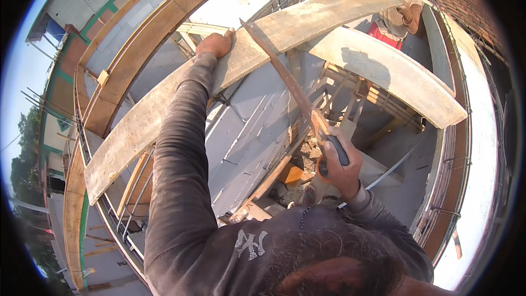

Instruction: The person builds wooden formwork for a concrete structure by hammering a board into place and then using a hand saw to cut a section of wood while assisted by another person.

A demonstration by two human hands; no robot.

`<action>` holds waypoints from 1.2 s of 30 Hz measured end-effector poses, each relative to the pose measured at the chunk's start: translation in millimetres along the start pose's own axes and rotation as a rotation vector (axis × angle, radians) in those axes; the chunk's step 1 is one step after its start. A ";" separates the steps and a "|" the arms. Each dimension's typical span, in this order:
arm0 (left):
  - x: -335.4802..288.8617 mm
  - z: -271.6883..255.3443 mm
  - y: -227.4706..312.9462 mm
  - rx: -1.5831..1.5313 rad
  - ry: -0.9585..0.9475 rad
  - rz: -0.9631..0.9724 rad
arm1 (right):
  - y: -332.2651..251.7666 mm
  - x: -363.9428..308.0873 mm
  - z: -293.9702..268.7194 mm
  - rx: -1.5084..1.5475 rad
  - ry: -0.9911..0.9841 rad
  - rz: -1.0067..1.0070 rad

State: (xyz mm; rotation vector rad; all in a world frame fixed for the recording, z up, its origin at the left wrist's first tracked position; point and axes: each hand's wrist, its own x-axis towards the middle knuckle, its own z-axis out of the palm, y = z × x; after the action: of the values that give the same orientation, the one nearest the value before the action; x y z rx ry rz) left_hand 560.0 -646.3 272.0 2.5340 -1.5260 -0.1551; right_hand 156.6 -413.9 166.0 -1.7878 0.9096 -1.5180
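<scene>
My left hand (216,43) presses down on a long weathered wooden plank (164,98) that runs from lower left to upper right. My right hand (338,165) grips the dark handle of a rusty handsaw (285,74). The saw blade slants up and left, and its tip reaches the plank's far edge just right of my left hand. My dark long sleeves and chest fill the lower middle of the view.
A second pale plank (394,74) lies to the right, angled down. Another person (397,5) in a light top and red cloth stands at the top right. Wooden formwork beams (137,49), steel rebar (131,197), scrap wood and rubble (293,175) lie below. A brick wall (471,16) runs along the right.
</scene>
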 end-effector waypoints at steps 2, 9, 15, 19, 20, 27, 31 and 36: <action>-4.3 2.9 9.3 0.004 -0.025 0.022 | -2.7 56.4 36.0 0.108 -0.016 0.130; 2.9 4.5 1.0 0.001 0.008 0.005 | -5.7 49.5 18.0 0.089 -0.045 0.098; -6.2 0.2 11.9 -0.023 -0.009 0.023 | 21.5 6.5 14.4 0.003 0.035 0.038; -2.0 -10.0 12.3 -0.043 -0.010 0.032 | 30.6 32.4 46.4 0.023 -0.002 0.046; -3.4 -4.8 10.6 -0.038 -0.036 0.027 | 16.8 44.8 44.0 0.115 0.049 0.008; 4.7 -0.8 -1.0 -0.003 -0.007 0.016 | -10.9 -18.4 -30.8 0.004 -0.017 0.153; 12.5 -2.5 -9.9 -0.014 0.036 0.035 | -18.5 -17.2 -34.7 -0.011 -0.025 0.068; -11.6 -35.8 18.3 -0.031 0.119 0.019 | -29.4 -0.3 -41.7 0.078 0.054 0.075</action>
State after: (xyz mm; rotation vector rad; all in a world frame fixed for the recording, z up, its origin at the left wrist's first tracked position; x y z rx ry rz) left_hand 545.2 -640.8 310.7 2.4573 -1.4902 -0.0247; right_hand 118.7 -397.7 196.0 -1.6473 0.9202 -1.5396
